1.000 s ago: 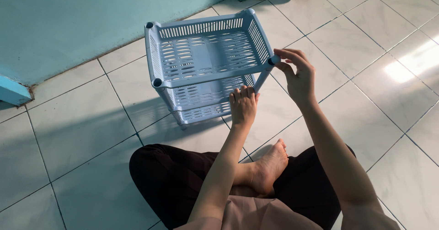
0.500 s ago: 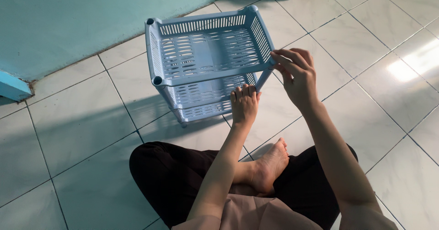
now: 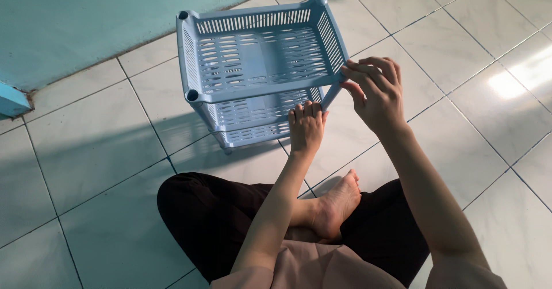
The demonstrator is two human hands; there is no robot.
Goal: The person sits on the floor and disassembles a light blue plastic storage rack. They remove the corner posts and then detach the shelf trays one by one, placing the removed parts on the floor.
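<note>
A white glossy tiled floor [image 3: 92, 151] meets a teal painted wall [image 3: 86, 19] at the top left; the wall's lower left shows only a cut-off blue ledge. On the tiles stands a pale blue slotted plastic two-tier shelf rack [image 3: 259, 53], upright, its posts running vertically and the long sides of its trays running left to right, slightly turned. The upper tray hides most of the lower tray [image 3: 253, 131], of which only the near strip shows. The person sits cross-legged in black trousers [image 3: 207, 220], one bare foot [image 3: 336, 203] showing, the other out of sight. The right hand [image 3: 376, 91] curls around the rack's near right corner, fingers bent over the post top, which is covered. The left hand [image 3: 306, 128] grips the lower tray's near edge, fingertips hooked over it.
</note>
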